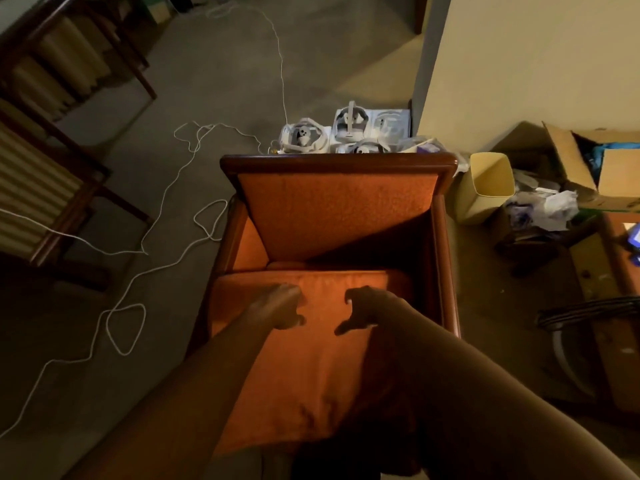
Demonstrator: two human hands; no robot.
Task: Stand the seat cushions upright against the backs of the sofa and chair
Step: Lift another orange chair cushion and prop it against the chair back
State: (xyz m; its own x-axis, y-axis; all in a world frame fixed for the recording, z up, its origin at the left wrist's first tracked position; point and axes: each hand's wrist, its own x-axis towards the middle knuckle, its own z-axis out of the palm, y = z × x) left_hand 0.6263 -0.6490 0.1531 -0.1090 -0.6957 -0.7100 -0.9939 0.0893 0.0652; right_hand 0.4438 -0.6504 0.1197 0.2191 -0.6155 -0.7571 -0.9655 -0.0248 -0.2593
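Lying flat on the chair (339,164) seat, the orange seat cushion (298,368) is sitting below the upholstered back, not yet stood up. Both hands are hovering over its rear half: the left hand (282,308) and right hand (363,306) are curling their fingers loosely, gripping nothing. White cable (166,216) is trailing across the carpet left of the chair; a yellow bin (485,188) is standing to the right.

white cord (162,216) on carpet, yellow bin (485,188), cardboard box (588,168)
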